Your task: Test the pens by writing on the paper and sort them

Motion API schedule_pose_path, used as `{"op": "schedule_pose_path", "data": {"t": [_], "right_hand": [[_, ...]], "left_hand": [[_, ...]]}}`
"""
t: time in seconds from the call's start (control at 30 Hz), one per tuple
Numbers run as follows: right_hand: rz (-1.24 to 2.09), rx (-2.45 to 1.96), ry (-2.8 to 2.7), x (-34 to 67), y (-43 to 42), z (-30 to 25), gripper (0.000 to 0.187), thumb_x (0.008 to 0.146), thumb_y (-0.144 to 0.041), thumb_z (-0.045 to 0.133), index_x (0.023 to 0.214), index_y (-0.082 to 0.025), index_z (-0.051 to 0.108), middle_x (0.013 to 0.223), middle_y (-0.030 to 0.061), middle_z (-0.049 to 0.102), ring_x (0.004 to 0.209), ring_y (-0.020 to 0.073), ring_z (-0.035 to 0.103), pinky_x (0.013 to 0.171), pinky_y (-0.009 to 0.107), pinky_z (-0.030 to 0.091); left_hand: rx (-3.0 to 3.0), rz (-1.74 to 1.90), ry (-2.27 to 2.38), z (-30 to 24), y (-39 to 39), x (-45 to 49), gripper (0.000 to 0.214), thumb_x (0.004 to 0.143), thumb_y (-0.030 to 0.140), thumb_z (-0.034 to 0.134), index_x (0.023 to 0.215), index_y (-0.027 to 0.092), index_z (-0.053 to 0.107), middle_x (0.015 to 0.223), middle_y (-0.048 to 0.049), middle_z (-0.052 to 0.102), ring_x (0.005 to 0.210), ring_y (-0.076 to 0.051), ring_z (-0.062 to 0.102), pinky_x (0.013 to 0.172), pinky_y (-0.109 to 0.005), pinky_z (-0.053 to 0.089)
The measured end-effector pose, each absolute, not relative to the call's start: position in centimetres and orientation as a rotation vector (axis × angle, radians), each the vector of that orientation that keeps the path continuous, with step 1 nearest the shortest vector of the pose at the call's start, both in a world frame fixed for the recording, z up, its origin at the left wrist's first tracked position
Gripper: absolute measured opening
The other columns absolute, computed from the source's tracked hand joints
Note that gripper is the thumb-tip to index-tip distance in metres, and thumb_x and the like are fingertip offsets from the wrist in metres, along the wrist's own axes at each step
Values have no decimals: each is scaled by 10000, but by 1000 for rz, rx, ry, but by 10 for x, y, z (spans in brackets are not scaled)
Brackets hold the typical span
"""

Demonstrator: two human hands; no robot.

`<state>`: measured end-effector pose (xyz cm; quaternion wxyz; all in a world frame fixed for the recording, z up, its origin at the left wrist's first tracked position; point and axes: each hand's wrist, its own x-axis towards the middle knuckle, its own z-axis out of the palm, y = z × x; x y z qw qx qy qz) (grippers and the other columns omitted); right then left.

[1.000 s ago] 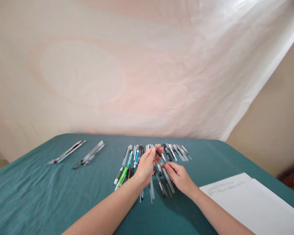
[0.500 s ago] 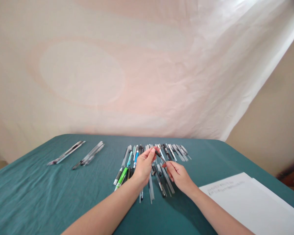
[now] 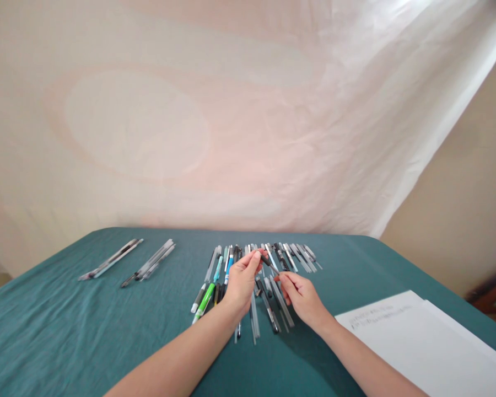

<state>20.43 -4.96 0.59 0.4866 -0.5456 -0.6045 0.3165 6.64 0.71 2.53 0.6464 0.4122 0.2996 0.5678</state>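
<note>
A dark pen (image 3: 270, 264) slants between my two hands, above the rows of pens. My left hand (image 3: 244, 278) pinches its upper left end. The other end is gripped by the fingers of my right hand (image 3: 300, 292). Beneath and around them, pens lie side by side in two rows on the cloth. A bright green pen (image 3: 204, 303) and a blue-and-white pen (image 3: 228, 266) lie left of my left hand. Clear and black pens (image 3: 268, 309) show below the hands. My left hand and forearm hide part of the rows.
A dark green cloth (image 3: 86, 331) covers the table. Two small bundles of pens, one at far left (image 3: 111, 260) and another beside it (image 3: 149, 263), lie apart. White paper sheets (image 3: 421, 342) with handwriting rest at right. A pale sheet (image 3: 231, 138) hangs behind the table.
</note>
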Motion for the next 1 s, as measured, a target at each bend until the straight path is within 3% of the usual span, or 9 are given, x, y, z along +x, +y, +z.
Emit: {"op": "schedule_pose_path", "data": {"t": [0.23,0.43,0.63,0.87,1.0], "right_hand": [[793,-1272,-1433,204,-51,7,346,772,-494,492,850,-168,576,580,-27,464,491,103,417,452,208,349],[1025,-1243,-1312,207,-46,0,486,816,-560,360,807,-132,588,461,-79,259,390,67,217,369,199,191],[923,-1251,-1355,207,-46,2,336,759,-520,504,790,-185,505,545,-61,390,437,78,341,402,192,271],[1020,-1242,-1351,210,-44,-1,377,829,-506,385,789,-165,540,480,-80,268,406,71,231,382,194,193],[907,-1220,-1388,210,-43,-1,256,789,-439,504,810,-184,497,582,-55,408,479,81,355,443,189,295]], "left_hand": [[913,1302,702,26,8,66,287,668,371,662,838,141,692,922,-78,668,832,-150,576,734,-223,416],[954,1271,700,25,7,67,300,667,383,659,846,145,696,897,-78,669,794,-146,576,707,-226,418],[903,1270,708,27,7,67,303,629,378,690,828,148,701,885,-78,675,767,-138,583,707,-232,424],[875,1250,698,24,8,67,308,637,358,693,860,145,696,878,-74,672,746,-121,580,712,-226,431],[847,1251,700,23,8,68,306,622,346,708,858,152,697,846,-61,673,717,-105,575,714,-225,429]]}}
